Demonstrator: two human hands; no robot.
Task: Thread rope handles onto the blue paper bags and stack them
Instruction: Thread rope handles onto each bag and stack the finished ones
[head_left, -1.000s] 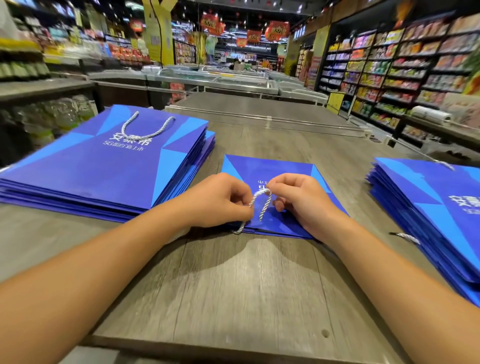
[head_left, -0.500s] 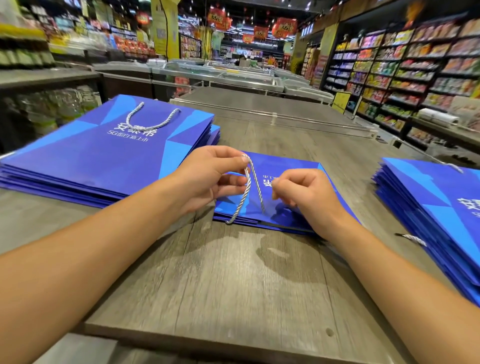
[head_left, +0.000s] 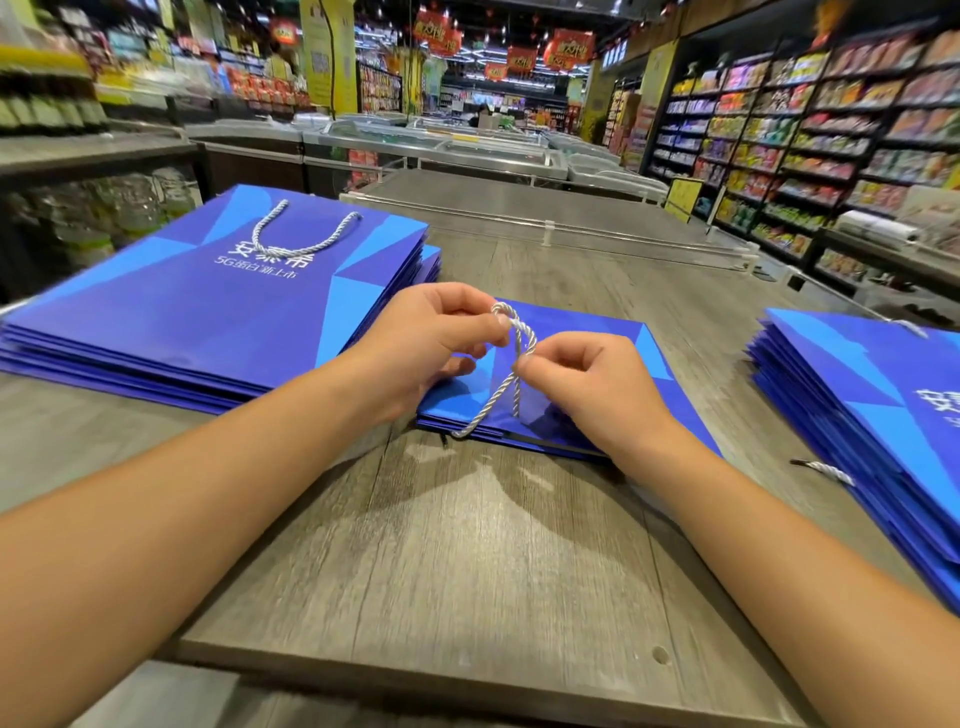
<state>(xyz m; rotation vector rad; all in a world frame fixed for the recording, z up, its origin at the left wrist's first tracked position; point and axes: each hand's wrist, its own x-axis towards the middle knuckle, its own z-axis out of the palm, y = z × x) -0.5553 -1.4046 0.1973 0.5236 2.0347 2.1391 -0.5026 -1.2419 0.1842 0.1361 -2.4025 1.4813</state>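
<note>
My left hand (head_left: 431, 343) pinches the top loop of a white twisted rope handle (head_left: 511, 364); my right hand (head_left: 587, 384) pinches its crossing just below. Both rope ends trail onto the flat blue paper bag (head_left: 582, 338) beneath, on the grey wood-grain table (head_left: 467, 561). Left of that bag: a stack of handled bags (head_left: 197, 322). Right of it: another bag stack (head_left: 872, 405).

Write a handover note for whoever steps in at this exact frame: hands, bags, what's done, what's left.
Left hand and right hand both pinch the rope looped above the middle bag.
Done: left stack, top bag has its handle.
Left: finish this bag's handle, move it to a stack, then check the right stack; a loose rope end pokes from its edge.
</note>
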